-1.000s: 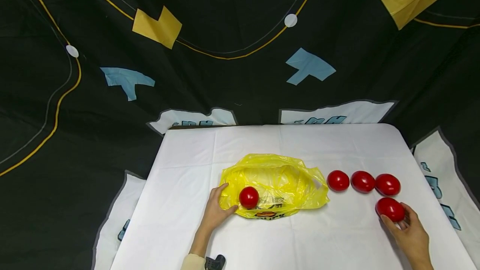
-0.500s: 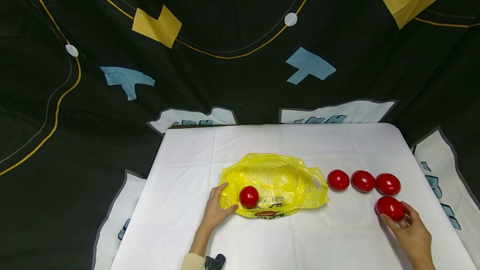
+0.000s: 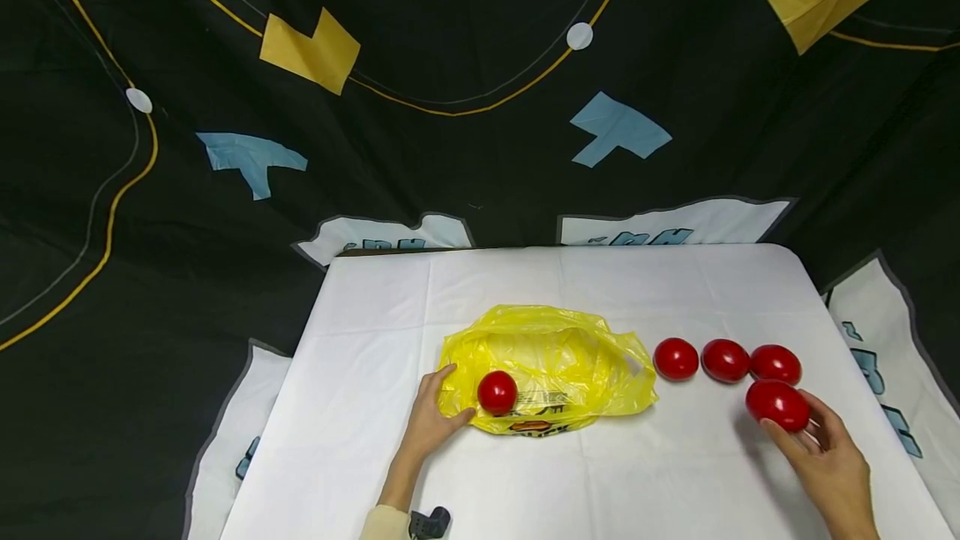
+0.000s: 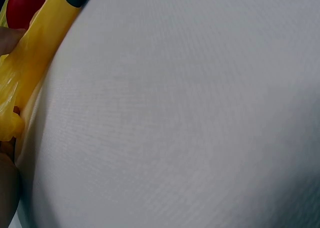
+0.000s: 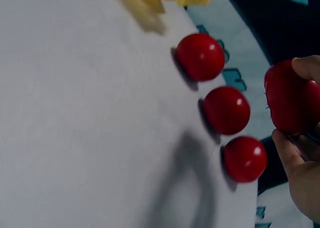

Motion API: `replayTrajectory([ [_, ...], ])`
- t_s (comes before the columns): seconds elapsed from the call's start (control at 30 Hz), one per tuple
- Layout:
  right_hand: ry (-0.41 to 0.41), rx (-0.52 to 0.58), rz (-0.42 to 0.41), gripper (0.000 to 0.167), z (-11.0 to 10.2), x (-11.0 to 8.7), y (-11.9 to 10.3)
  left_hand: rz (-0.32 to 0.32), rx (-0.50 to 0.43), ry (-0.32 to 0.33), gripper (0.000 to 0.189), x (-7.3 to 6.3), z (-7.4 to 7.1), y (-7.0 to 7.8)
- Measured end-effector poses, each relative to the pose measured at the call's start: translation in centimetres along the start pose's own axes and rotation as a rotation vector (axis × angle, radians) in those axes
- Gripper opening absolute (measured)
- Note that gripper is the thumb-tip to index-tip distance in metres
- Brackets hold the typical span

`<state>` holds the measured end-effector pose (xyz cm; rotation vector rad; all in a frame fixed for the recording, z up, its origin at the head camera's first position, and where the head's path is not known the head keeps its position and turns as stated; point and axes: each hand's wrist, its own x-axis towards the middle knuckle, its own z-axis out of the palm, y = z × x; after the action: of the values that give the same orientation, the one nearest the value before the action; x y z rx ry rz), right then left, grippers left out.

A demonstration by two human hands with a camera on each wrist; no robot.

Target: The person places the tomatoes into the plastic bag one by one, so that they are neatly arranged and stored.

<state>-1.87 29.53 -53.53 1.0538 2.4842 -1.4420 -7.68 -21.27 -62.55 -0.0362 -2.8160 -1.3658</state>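
A yellow plastic bag (image 3: pixel 570 365) lies with its mouth spread on the white table, and one red tomato (image 3: pixel 497 392) sits inside at its left end. My left hand (image 3: pixel 433 419) grips the bag's left edge, thumb at the front; in the left wrist view the yellow plastic (image 4: pixel 37 47) bunches by the fingers. My right hand (image 3: pixel 831 461) holds another tomato (image 3: pixel 777 405) between thumb and fingers, above the table with its shadow falling to the lower left. In the right wrist view this held tomato (image 5: pixel 290 97) shows small dark stem bits on its side.
Three more tomatoes stand in a row right of the bag: a left one (image 3: pixel 676 359), a middle one (image 3: pixel 725 361) and a right one (image 3: pixel 776 364). The white tabletop (image 3: pixel 615 482) ends at a dark patterned cloth (image 3: pixel 450 173) behind.
My right hand has raised the tomato off the table and moved it slightly away from me. The left hand, the bag and the other tomatoes stay put.
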Motion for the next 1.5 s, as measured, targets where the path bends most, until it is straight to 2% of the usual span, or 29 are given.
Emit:
replayTrajectory([
  [0.23, -0.031, -0.029, -0.074, 0.089, 0.4, -1.2, -1.6, 0.005, -0.008, 0.0, 0.08, 0.0, 0.0, 0.1],
  [0.53, -0.026, -0.04, -0.164, 0.087, 1.5, -2.2, -2.6, 0.006, -0.006, 0.0, 0.08, 0.2, 0.0, 0.1],
  [0.83, -0.023, -0.004, -0.423, 0.081, 4.1, -3.1, -3.6, 0.004, -0.01, -0.003, 0.08, 0.1, 0.0, 0.1],
  [1.1, -0.082, 0.052, -0.608, 0.074, 6.5, -3.6, -4.1, 0.009, -0.015, -0.006, 0.08, 0.1, 0.0, 0.2],
  [1.3, -0.164, 0.088, -0.674, 0.072, 8.1, -4.3, -4.5, -0.001, -0.008, -0.007, 0.08, 0.0, 0.0, 0.2],
  [1.5, -0.226, 0.069, -0.714, 0.071, 10.0, -4.5, -4.7, -0.002, -0.005, -0.004, 0.081, 0.0, -0.1, 0.2],
])
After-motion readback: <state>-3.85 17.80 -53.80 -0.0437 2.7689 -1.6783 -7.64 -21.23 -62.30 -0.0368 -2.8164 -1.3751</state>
